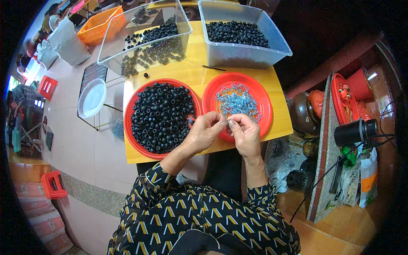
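My left hand and my right hand meet fingertip to fingertip over the near edge of a round red tray. Both pinch with thumb and index finger; what lies between the tips is too small to make out. Many small, shiny silver-blue pieces lie heaped in that tray. To its left stands a second red tray, filled with round black caps that have hollow openings. The side of my left hand is close to this tray's right rim, where a small reddish-blue thing shows partly.
Two clear plastic bins holding more black caps stand along the far side of the yellow table. A thin black strip and one loose cap lie before them. A stool with a white basin stands left; a shelf board is right.
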Motion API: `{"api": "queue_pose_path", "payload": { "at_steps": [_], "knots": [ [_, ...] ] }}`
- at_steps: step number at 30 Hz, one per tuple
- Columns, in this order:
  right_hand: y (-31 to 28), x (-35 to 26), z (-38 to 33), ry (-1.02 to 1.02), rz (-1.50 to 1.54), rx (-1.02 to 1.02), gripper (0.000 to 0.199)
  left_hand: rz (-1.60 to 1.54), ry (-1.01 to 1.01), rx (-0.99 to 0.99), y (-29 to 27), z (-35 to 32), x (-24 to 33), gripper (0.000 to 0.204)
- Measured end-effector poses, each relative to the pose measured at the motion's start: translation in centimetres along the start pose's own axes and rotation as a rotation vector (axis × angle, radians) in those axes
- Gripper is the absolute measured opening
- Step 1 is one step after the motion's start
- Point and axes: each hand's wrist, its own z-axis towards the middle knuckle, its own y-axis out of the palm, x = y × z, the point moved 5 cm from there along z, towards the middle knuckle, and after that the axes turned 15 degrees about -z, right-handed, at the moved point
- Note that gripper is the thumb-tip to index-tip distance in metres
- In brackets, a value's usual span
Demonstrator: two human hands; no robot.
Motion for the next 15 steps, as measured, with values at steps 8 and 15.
{"api": "queue_pose_path", "payload": {
  "at_steps": [8, 15],
  "knots": [
    [0.1, 0.4, 0.3, 0.046, 0.190, 0.001, 0.007, -0.035, -0.020, 0.023, -0.1, 0.2, -0.6, 0.018],
    [0.2, 1.8, 0.8, 0.063, 0.301, 0.050, 0.008, 0.125, -0.020, 0.056, -0.4, 0.6, -0.7, 0.018]
  ]
}}
